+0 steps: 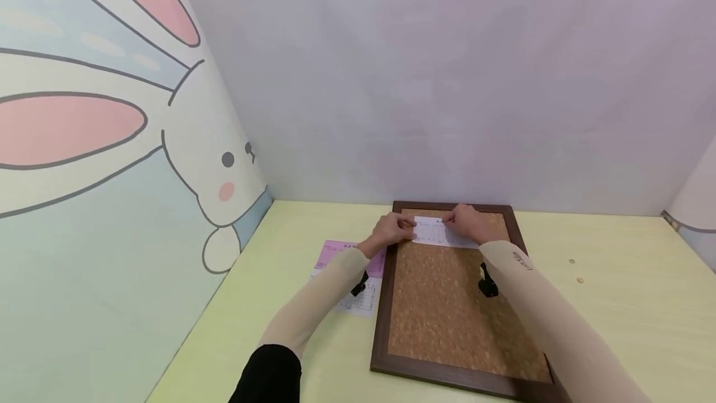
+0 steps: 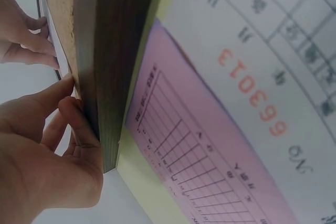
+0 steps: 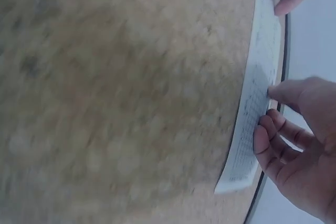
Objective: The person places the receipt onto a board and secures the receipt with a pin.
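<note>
A white printed paper slip (image 1: 438, 235) lies across the upper part of a cork board (image 1: 442, 303) with a dark wooden frame. At the slip's left end, my left hand (image 1: 393, 229) pinches its edge with thumb and curled fingers, close to the frame's left side. My right hand (image 1: 468, 222) is at the slip's top edge, right of its middle. In the right wrist view, the thumb and curled fingers of that right hand (image 3: 304, 140) hold the slip (image 3: 247, 124) by this edge. Whether something small sits between those fingertips is hidden.
Left of the board, a pink printed slip (image 1: 334, 252) and a white form with a red number (image 2: 252, 87) lie on the pale yellow table (image 1: 268, 278). Two small round metal pieces, one nearer (image 1: 580, 280), lie to the right. A wall stands behind the board.
</note>
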A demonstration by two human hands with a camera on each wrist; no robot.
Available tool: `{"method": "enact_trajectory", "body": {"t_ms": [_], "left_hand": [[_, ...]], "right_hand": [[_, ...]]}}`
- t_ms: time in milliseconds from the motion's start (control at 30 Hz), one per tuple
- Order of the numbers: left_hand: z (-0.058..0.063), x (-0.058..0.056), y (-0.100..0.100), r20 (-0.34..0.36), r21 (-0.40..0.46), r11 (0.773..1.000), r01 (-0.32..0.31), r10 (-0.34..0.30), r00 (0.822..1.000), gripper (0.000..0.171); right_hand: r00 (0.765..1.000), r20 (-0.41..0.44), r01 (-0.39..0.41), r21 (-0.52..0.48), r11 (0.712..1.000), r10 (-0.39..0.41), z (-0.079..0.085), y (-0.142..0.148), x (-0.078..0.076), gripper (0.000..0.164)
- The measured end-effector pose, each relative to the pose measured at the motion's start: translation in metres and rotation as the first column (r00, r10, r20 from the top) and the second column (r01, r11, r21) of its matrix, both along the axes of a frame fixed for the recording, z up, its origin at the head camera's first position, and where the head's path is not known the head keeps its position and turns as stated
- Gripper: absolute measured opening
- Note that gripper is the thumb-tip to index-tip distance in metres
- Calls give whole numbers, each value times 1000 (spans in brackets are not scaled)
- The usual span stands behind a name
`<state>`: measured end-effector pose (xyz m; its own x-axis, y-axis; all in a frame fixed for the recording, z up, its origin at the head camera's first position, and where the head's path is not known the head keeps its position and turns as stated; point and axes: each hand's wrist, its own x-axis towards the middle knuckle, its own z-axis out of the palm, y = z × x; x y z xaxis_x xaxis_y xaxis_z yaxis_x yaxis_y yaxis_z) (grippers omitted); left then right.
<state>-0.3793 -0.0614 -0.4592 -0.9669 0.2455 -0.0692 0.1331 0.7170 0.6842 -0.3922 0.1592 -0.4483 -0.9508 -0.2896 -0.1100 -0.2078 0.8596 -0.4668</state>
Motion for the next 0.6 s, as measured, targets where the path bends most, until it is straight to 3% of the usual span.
{"method": "enact_trajectory", "body": {"t_ms": [167,267,433,600], "left_hand": [[3,1,0,-12,-9,1000,-2,2,1000,29],[4,3,0,-18,-12,1000,1,-1,1000,29],[3,4,-1,-8,-12,1000,-8,8,1000,29],[0,4,1,-8,-13,1000,-17,17,1000,29]], "right_hand": [[989,-48,-134,114,984,140,5,4,5,29],[985,-62,-152,162,975,164,5,7,8,34],[992,2,-124,103,987,124,2,16,16,44],[986,-27,-168,-86,982,166,1,31,27,41]]}}
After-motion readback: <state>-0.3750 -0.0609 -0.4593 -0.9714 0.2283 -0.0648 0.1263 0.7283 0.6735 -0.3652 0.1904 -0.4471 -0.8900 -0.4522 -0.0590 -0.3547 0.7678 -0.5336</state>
